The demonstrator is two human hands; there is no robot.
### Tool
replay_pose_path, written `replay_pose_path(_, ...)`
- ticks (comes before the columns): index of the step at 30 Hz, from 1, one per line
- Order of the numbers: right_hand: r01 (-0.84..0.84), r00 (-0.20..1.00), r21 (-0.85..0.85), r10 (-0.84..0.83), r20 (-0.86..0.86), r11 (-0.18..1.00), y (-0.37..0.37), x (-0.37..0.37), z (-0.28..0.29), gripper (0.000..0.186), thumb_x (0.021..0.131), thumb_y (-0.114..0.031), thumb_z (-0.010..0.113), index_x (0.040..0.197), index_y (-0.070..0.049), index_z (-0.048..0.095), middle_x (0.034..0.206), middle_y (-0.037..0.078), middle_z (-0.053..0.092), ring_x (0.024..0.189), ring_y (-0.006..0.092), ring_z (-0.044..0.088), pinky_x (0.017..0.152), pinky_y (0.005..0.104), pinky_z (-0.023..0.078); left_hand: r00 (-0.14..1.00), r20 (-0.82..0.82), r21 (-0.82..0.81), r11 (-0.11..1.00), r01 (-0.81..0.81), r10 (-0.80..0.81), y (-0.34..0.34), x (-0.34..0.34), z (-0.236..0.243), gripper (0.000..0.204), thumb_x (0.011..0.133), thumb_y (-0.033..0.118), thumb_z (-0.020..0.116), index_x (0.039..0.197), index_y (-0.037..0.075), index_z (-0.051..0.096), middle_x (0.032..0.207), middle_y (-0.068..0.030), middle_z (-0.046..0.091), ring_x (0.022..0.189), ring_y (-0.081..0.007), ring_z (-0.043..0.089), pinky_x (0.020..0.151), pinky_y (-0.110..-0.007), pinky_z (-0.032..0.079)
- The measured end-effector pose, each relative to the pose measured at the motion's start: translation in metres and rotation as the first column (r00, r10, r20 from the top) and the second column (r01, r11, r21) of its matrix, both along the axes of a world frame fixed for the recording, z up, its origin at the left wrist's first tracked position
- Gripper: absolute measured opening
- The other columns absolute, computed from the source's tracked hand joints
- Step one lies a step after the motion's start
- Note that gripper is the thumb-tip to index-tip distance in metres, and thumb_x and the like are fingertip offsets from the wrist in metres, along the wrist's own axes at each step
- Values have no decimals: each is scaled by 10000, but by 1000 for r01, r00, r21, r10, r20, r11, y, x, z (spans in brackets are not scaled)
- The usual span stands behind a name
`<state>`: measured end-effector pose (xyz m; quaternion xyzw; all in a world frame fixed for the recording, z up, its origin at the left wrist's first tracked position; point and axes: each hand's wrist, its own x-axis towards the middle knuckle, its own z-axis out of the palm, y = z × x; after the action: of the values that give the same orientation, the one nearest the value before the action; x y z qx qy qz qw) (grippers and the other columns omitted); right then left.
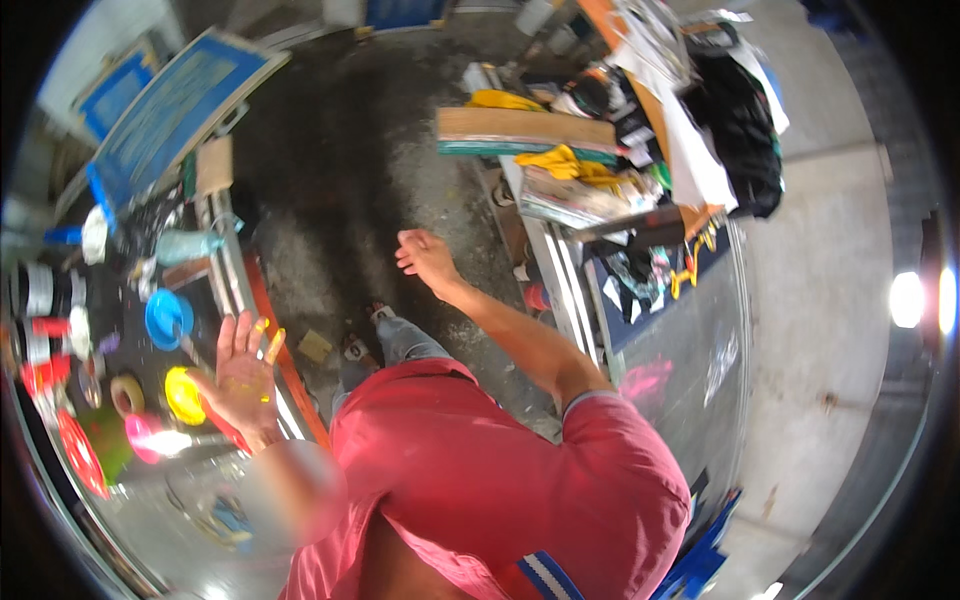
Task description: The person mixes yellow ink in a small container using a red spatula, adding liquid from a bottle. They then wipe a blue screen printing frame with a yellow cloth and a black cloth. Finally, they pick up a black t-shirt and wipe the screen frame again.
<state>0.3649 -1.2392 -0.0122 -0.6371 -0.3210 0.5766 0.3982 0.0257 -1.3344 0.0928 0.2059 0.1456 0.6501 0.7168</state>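
Yellow tub point(183, 395) sits on the left counter point(145, 515), just to the left of the left hand point(243, 390); the thumb overlaps its near side in view, and whether they touch cannot be told. That hand is raised with its palm showing and its fingers apart, gripping nothing, with yellow smears on fingers and palm. Near it, slightly farther forward, stands a blue tub point(167, 320) with a handle sticking out; a pink tub point(143, 437) and a tape roll point(127, 394) lie on the outer side of the yellow one.

An orange-red rail point(292, 375) edges this counter, just right of the left hand. Beyond it, dark floor point(330, 190) forms an aisle that runs forward between the counters. The right hand point(430, 263) is over this aisle, well apart from the tubs, fingers loosely curled; whether its palm holds anything small cannot be told. On the far side, the right counter point(690, 420) has a pale metal edge, and a wooden board point(530, 128) juts from its forward end toward the aisle.
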Motion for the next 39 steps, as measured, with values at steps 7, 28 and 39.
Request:
replay_pose_path(7,640,765,-117,-616,186,759,-116,81,-25,352,965,-263,644,1203,-5,628,1003,63,683,828,154,668,689,303,558,958,54,-19,959,284,-283,107,72,-10,937,937,771,345,1479,14,444,1504,-206,471,1374,-337,456,1147,-608,312)
replay_pose_path(28,725,687,193,-716,-124,661,77,327,4,293,958,-196,674,1203,-40,634,1082,37,661,975,133,617,878,327,498,117,-628,-702,625,341,-769,425,345,-173,668,926,354,705,1460,35,462,1288,-113,645,1328,-221,492,1092,-657,284)
replay_pose_path(39,899,425,417,-505,-751,136,-3,217,93,483,976,-216,606,1417,-49,501,1424,110,557,1300,287,535,1118,464,396,153,-152,-661,215,719,-977,463,344,-193,525,954,277,676,1419,125,484,1255,-75,637,1188,-351,604,954,-752,398)
